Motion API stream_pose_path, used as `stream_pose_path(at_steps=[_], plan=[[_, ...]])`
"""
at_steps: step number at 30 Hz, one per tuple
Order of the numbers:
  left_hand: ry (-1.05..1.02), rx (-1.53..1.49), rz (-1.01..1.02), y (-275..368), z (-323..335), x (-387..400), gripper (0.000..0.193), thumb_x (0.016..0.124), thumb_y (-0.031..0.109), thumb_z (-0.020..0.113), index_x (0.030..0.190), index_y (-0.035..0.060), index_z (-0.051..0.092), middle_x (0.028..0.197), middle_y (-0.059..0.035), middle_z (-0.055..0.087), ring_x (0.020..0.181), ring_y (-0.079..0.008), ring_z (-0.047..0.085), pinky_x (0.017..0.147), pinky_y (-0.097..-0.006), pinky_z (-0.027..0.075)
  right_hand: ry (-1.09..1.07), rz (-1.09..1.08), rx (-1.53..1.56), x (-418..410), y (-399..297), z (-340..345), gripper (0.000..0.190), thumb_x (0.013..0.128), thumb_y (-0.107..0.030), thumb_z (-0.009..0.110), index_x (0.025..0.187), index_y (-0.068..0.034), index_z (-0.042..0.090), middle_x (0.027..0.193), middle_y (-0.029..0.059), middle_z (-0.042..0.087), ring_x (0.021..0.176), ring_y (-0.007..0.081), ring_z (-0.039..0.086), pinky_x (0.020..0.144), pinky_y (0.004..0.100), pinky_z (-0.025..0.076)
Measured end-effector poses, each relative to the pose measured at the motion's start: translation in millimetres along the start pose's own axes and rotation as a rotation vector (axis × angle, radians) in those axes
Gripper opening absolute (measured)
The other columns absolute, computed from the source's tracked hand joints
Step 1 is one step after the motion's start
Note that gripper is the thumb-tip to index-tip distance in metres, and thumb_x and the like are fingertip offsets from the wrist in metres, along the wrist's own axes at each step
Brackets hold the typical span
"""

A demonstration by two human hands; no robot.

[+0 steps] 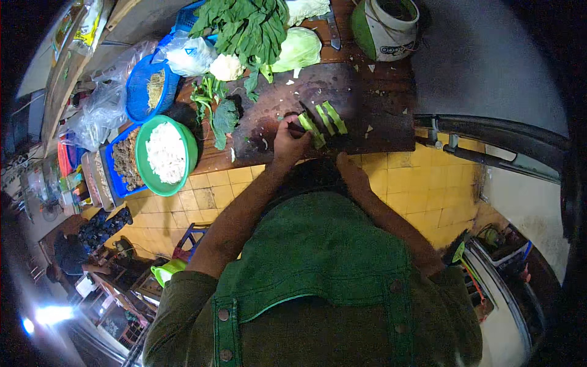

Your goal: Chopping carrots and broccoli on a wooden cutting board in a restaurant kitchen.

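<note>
My left hand (292,143) rests on the dark cutting board (270,105), its fingers pinching a light green piece of vegetable stem (311,130). Close to its right lie more cut stem strips (331,118). A dark knife blade (306,109) slants between the pieces, its tip pointing away from me. My right hand (353,173) is at the board's near edge, in line with the blade and closed around the handle, which is mostly hidden in shadow. Left of the board lies a broccoli floret with stalks (225,117).
Behind the board are leafy greens (247,27), cabbage (298,49), cauliflower (227,67) and another knife (334,34). A white-green bucket (387,32) stands back right. Left are a green bowl (191,142) of white pieces, a blue basket (137,87) and a blue tray (120,183).
</note>
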State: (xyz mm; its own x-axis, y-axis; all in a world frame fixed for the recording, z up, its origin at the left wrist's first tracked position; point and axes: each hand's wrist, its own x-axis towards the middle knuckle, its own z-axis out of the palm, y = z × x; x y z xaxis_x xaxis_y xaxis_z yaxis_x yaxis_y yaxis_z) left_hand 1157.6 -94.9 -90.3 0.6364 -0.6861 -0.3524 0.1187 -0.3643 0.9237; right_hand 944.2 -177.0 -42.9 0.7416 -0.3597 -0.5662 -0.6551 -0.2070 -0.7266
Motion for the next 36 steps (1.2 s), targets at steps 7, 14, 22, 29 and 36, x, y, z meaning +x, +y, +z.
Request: stream_pose_path(at_steps=[7, 14, 22, 29, 36], plan=[[-0.048, -0.028, 0.04, 19.3, 2.7, -2.1, 0.046, 0.075, 0.013, 0.077, 0.111, 0.0075, 0.05, 0.098, -0.0058, 0.061, 0.083, -0.0151, 0.062, 0.074, -0.0287, 0.05, 0.006, 0.218, -0.195, -0.1, -20.7, -6.5, 0.063, 0.096, -0.052, 0.019, 0.125, -0.003, 0.046, 0.114, 0.0248, 0.057, 0.106, 0.0438, 0.054, 0.091, 0.0518, 0.04], [0.001, 0.057, 0.028, 8.6, 1.3, 4.3, 0.049, 0.072, 0.015, 0.078, 0.111, 0.0095, 0.049, 0.087, -0.0048, 0.061, 0.077, -0.0145, 0.06, 0.07, -0.0299, 0.051, 0.073, 0.153, -0.138, 19.4, -11.6, 0.5, 0.073, 0.091, -0.065, 0.023, 0.112, -0.005, 0.059, 0.109, 0.0258, 0.06, 0.106, 0.0411, 0.055, 0.09, 0.0497, 0.04], [-0.122, -0.229, -0.073, 19.5, 12.8, 16.4, 0.046, 0.074, 0.007, 0.074, 0.112, 0.0069, 0.048, 0.083, -0.0082, 0.061, 0.066, -0.0165, 0.062, 0.053, -0.0301, 0.052, 0.138, 0.459, 0.61, 79.8, 47.1, 32.4, 0.062, 0.09, -0.058, 0.043, 0.102, -0.001, 0.063, 0.097, 0.0191, 0.063, 0.095, 0.0345, 0.058, 0.084, 0.0446, 0.044], [-0.065, 0.046, 0.133, 6.2, -16.2, 2.7, 0.049, 0.077, 0.006, 0.069, 0.122, 0.0068, 0.048, 0.088, -0.0064, 0.063, 0.076, -0.0154, 0.063, 0.067, -0.0296, 0.052, 0.086, 0.052, -0.063, 12.4, -3.8, -21.9, 0.053, 0.095, -0.044, 0.036, 0.112, 0.002, 0.055, 0.103, 0.0232, 0.06, 0.1, 0.0348, 0.056, 0.089, 0.0414, 0.041], [0.002, 0.021, 0.023, 16.7, -4.5, -1.1, 0.053, 0.073, 0.017, 0.074, 0.118, 0.0057, 0.05, 0.091, -0.0047, 0.064, 0.081, -0.0131, 0.063, 0.075, -0.0285, 0.05, 0.198, 0.334, 0.348, 8.9, -22.6, 1.5, 0.058, 0.096, -0.047, 0.03, 0.106, 0.005, 0.053, 0.095, 0.024, 0.059, 0.094, 0.0332, 0.058, 0.085, 0.0424, 0.043]])
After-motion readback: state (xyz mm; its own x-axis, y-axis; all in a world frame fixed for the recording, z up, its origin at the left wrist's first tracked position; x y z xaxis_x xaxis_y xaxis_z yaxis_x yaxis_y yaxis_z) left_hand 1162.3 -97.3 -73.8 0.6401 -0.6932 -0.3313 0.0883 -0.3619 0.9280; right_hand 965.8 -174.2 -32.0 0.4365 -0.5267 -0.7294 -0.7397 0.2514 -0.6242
